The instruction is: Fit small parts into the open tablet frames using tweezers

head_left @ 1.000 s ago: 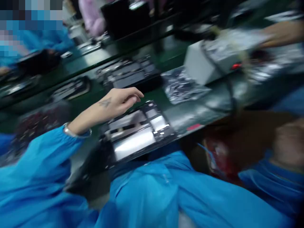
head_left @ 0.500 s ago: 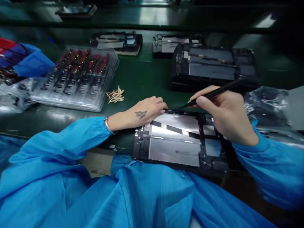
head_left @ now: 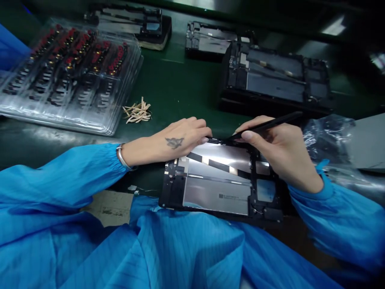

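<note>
An opened tablet frame point(head_left: 215, 194), black-edged with a silvery back panel and dark ribbon cable, lies at the table's front edge against my blue smock. My left hand point(head_left: 180, 138) is closed on its upper left edge, fingers pressed together; the fingertips are partly hidden. Like a pen, a pair of black tweezers point(head_left: 284, 121) is pinched in my right hand point(head_left: 279, 148). Their points reach the tablet's top edge, just right of my left fingers. My right hand covers part of the tablet's upper right corner.
Clear plastic trays point(head_left: 90, 122) of red-and-black small parts stand at left, beside a pile of tan strips point(head_left: 138, 111). Behind the tablet is a stack of tablet frames point(head_left: 273, 86), with more frames point(head_left: 210, 40) farther back. A clear plastic bag point(head_left: 331, 136) lies at right.
The tweezers' points have come down and left, from just above the tablet's edge onto it. My left hand keeps its hold. The whole view has shifted slightly.
</note>
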Demonstrator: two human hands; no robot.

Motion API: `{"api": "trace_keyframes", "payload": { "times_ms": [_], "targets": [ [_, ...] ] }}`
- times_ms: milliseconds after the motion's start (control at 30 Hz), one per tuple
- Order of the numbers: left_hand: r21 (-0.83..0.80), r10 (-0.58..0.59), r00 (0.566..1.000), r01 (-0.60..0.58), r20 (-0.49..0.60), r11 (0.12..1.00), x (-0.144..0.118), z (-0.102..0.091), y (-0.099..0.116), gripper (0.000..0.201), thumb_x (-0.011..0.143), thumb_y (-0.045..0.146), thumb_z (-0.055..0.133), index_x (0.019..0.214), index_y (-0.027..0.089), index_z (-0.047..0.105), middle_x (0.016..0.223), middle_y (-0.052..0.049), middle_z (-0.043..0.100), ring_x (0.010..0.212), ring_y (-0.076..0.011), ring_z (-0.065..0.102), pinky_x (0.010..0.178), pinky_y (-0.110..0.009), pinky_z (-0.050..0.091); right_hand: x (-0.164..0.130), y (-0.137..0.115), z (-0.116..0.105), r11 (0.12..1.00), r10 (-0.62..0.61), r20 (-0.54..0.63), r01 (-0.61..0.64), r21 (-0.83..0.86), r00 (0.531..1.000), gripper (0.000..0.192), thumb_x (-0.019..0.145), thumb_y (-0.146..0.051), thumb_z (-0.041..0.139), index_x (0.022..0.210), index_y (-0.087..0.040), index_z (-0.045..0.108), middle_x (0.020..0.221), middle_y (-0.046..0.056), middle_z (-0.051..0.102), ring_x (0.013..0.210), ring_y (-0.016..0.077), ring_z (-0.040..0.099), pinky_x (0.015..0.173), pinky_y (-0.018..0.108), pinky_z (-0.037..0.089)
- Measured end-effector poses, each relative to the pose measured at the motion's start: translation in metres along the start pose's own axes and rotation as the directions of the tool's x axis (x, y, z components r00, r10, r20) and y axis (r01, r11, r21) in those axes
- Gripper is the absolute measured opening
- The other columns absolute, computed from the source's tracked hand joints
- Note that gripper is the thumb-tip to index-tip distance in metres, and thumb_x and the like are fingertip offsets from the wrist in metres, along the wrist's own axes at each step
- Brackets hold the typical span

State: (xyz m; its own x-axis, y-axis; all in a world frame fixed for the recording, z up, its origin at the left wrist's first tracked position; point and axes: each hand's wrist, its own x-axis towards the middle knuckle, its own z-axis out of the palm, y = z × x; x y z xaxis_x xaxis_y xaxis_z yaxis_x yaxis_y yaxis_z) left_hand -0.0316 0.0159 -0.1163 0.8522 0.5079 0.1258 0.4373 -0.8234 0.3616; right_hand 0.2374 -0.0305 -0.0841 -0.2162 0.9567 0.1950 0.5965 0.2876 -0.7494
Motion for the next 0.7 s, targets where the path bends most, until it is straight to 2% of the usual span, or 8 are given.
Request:
{"api": "trace_keyframes", "payload": {
  "times_ms": [167, 467, 700],
  "targets": [
    [0.004, 0.0, 1.0, 0.0, -0.004, 1.0, 0.0003, 0.0015, 0.0015, 0.032, 0.115, 0.03, 0.035, 0.124, 0.016, 0.063, 0.11, -0.009, 0.062, 0.097, -0.0226, 0.056, 0.086, -0.036, 0.044, 0.0012, -0.0008, -0.0006, 1.0, -0.009, 0.019, 0.009, -0.015, 1.0, 0.023, 0.097, -0.046, 0.071, 0.096, -0.024, 0.078, 0.097, 0.002, 0.076, 0.088, 0.0209, 0.071, 0.067, 0.031, 0.052],
    [-0.004, 0.005, 1.0, -0.005, -0.016, 1.0, 0.0014, 0.0035, -0.0023, 0.035, 0.115, 0.031, 0.034, 0.123, 0.016, 0.064, 0.109, -0.009, 0.062, 0.096, -0.0225, 0.056, 0.085, -0.036, 0.044, 0.001, -0.0002, -0.0023, 0.997, 0.052, 0.012, -0.053, 0.048, 0.999, 0.027, 0.095, -0.052, 0.074, 0.096, -0.026, 0.077, 0.096, 0.003, 0.076, 0.088, 0.0232, 0.074, 0.07, 0.034, 0.057],
    [-0.007, 0.001, 1.0, -0.002, -0.016, 1.0, 0.0023, 0.0033, -0.0023, 0.035, 0.115, 0.033, 0.035, 0.121, 0.016, 0.065, 0.109, -0.009, 0.063, 0.096, -0.0221, 0.056, 0.085, -0.036, 0.043, 0.0015, 0.0, -0.003, 1.0, 0.009, 0.028, -0.009, -0.012, 1.0, 0.029, 0.097, -0.053, 0.071, 0.097, -0.024, 0.078, 0.097, 0.003, 0.076, 0.088, 0.0223, 0.072, 0.067, 0.032, 0.054]
  ]
}}
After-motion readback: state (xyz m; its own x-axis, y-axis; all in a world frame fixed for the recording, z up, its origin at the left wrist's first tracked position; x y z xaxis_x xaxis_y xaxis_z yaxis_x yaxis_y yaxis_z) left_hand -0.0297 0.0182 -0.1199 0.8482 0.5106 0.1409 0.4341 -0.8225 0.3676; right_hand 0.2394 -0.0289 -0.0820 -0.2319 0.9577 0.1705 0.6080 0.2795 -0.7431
